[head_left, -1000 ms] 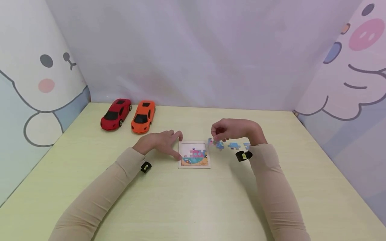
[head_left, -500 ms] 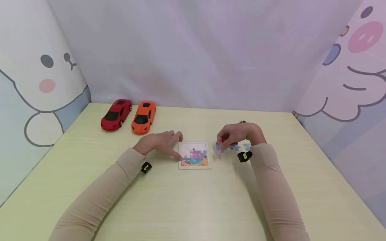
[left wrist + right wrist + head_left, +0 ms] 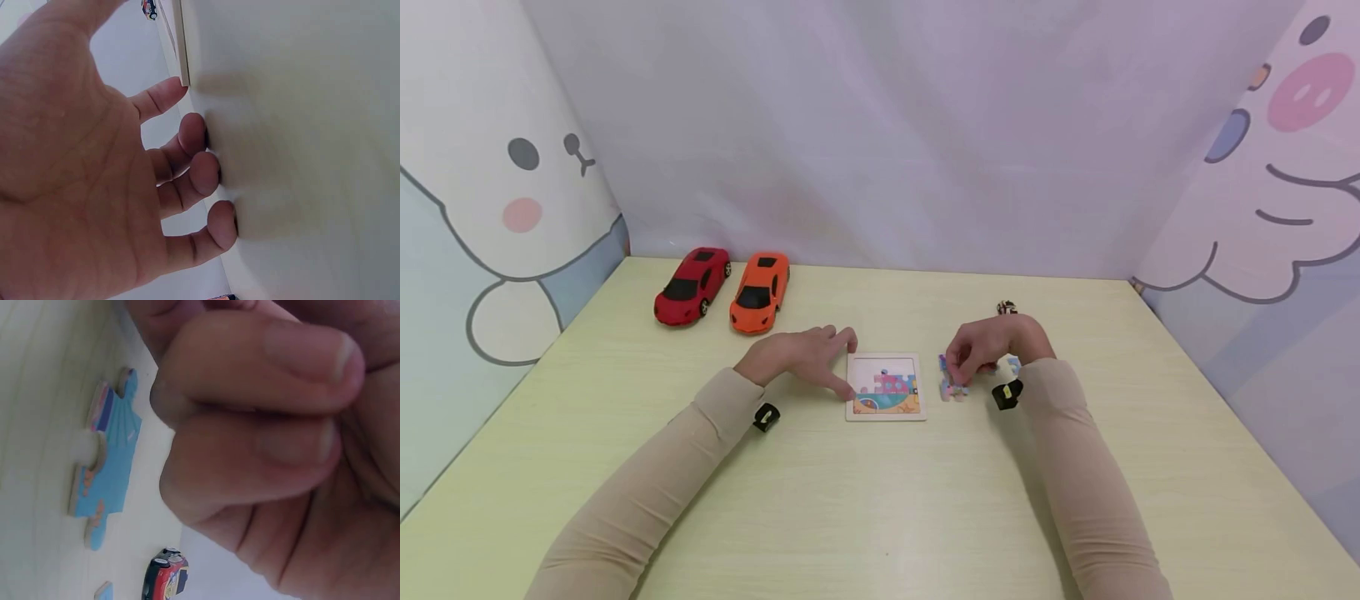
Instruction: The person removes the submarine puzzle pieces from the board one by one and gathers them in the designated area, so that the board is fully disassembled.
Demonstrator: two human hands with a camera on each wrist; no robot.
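A square puzzle board [image 3: 887, 417] with a pale raised border lies mid-table, its lower part filled with a sea picture and a pink castle-like shape. My left hand [image 3: 808, 358] rests at the board's left side, forefinger at the top corner and thumb on the left edge. In the left wrist view, the fingers [image 3: 205, 174] bend loosely beside the board's edge. To the right of the board, my right hand [image 3: 985, 346] pinches a pinkish puzzle piece [image 3: 953, 392]. Its fingers hide part of that piece. A blue puzzle piece [image 3: 115, 456] lies close to this hand in the right wrist view.
A red toy car [image 3: 692, 287] and an orange toy car [image 3: 761, 293] stand at the back left. Behind the right hand sits a small toy car [image 3: 1007, 307]. Another blue piece [image 3: 1014, 365] lies partly hidden by the right wrist. Printed cloth walls enclose the table.
My right hand has moved right and toward me, carrying the pinkish piece from beside the board's top corner. The small toy car has come into sight behind it. The left hand stays put.
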